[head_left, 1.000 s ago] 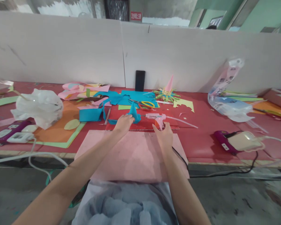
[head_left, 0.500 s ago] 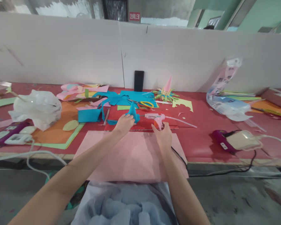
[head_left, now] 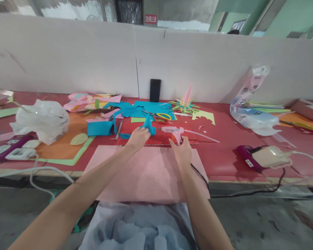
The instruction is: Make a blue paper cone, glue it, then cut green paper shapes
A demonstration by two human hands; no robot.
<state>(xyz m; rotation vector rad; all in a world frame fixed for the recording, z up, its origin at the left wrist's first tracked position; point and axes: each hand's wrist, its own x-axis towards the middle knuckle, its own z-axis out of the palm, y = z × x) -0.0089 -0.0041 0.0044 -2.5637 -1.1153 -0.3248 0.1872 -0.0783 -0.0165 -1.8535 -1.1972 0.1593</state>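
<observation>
My left hand (head_left: 138, 139) has its fingers closed on a blue paper cone (head_left: 147, 125) that stands upright on a wavy-edged blue base. My right hand (head_left: 182, 149) is around the handle of a pink hot glue gun (head_left: 172, 130); its thumb lies to the left and its fingers to the right. The gun's nozzle points left at the cone's base, close to it. A clear glue stick (head_left: 203, 135) sticks out of the gun's rear. Beneath both lies a red board (head_left: 160, 138). How firmly the right fingers grip is partly hidden.
A pink sheet (head_left: 135, 173) covers the near table edge. Beyond the hands lie scissors (head_left: 163, 117), blue paper scraps (head_left: 133, 107), a pink cone on a stick ring (head_left: 187, 99) and a black phone (head_left: 155, 90). Power strips (head_left: 249, 158) with cables stand at right and left.
</observation>
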